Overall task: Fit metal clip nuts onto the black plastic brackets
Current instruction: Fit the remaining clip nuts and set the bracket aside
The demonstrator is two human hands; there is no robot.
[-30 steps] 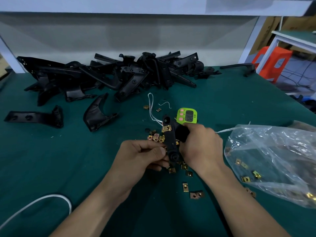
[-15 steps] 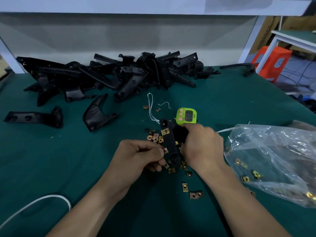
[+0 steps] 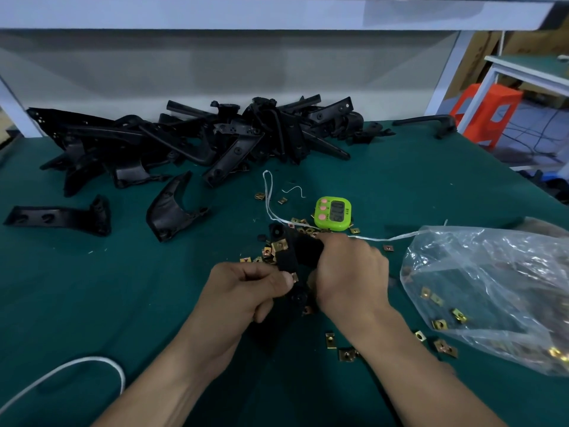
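Your left hand (image 3: pixel 246 291) is curled, thumb and forefinger pinching a brass clip nut (image 3: pixel 294 277) right against the lower part of the black bracket (image 3: pixel 288 257). Your right hand (image 3: pixel 348 272) is wrapped round the bracket's right side and grips it firmly. Can't tell if the bracket touches the table (image 3: pixel 92 288) or is held just above it.

1 fitted nut (image 3: pixel 279 245) already sits on the bracket's upper arm, near the far end.

Step in hand, by my read: seating nut 2 on this bracket. Whether it is already over the edge is hidden by your thumb.

The next move likely calls for lining the nut's open mouth up with the bracket edge. Then push straight on until its hole meets the bracket's hole, right hand bracing against the push. Risk: the nut going on skewed.

Outward:
- loose nuts (image 3: pixel 330 339) are scattered on the green mat near both hands
- more nuts are in the clear plastic bag (image 3: pixel 492 288) on your right
- the green timer (image 3: pixel 333 213) is just beyond the bracket
- a white string (image 3: pixel 268 192) runs past the timer toward the bag
- the pile of brackets (image 3: pixel 215 140) is at the far edge, well apart, apparently waiting for nuts
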